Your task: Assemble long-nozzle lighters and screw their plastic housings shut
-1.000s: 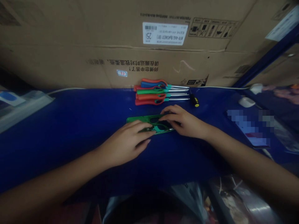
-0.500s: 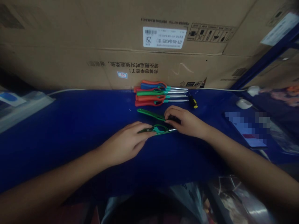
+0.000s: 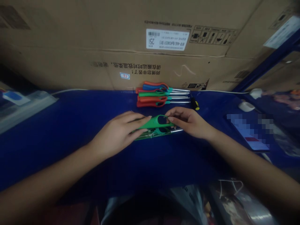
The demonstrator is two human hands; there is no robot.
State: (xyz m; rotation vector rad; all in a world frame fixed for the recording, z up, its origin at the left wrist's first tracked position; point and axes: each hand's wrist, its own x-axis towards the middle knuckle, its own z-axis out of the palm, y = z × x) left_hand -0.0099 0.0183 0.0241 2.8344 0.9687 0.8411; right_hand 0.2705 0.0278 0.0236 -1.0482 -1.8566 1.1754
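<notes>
On the blue table point(image 3: 70, 125) both my hands hold a green plastic lighter shell point(image 3: 156, 122) over a green lighter body point(image 3: 154, 132) with a metal tube pointing right. My left hand point(image 3: 119, 132) grips the shell's left end, fingers closed over it. My right hand point(image 3: 187, 122) pinches the shell's right end near its finger hole. The lower body lies on the table under the shell.
A stack of several finished long-nosed lighters point(image 3: 159, 95) in orange, blue and green lies behind my hands, against a big cardboard box point(image 3: 140, 43). A small screwdriver point(image 3: 195, 104) sits to their right. A white cable, a white device point(image 3: 246, 106) and a card lie at right.
The green shell lay apart behind the body half a second ago; both hands now hold it over the lower body. My left hand has moved up and right.
</notes>
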